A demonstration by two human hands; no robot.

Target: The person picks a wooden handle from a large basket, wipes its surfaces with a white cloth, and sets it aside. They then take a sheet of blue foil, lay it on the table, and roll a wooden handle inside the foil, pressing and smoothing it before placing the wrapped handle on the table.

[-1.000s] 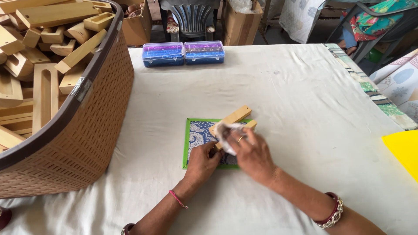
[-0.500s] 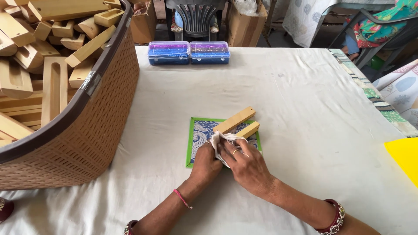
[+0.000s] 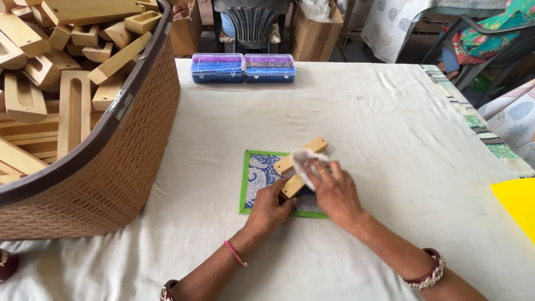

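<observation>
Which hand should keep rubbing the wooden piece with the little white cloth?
Probably the right hand: it already has the white cloth pressed on the wooden piece. The left hand grips the piece's near end, steadying it on the green-edged mat.

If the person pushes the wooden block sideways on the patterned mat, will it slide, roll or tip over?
The wooden block looks flat-sided and lies on its long face, so it would probably slide, not roll. It seems stiff and light, like the pieces in the basket. The left hand steadies its near end while the right hand presses a white cloth on it.
</observation>
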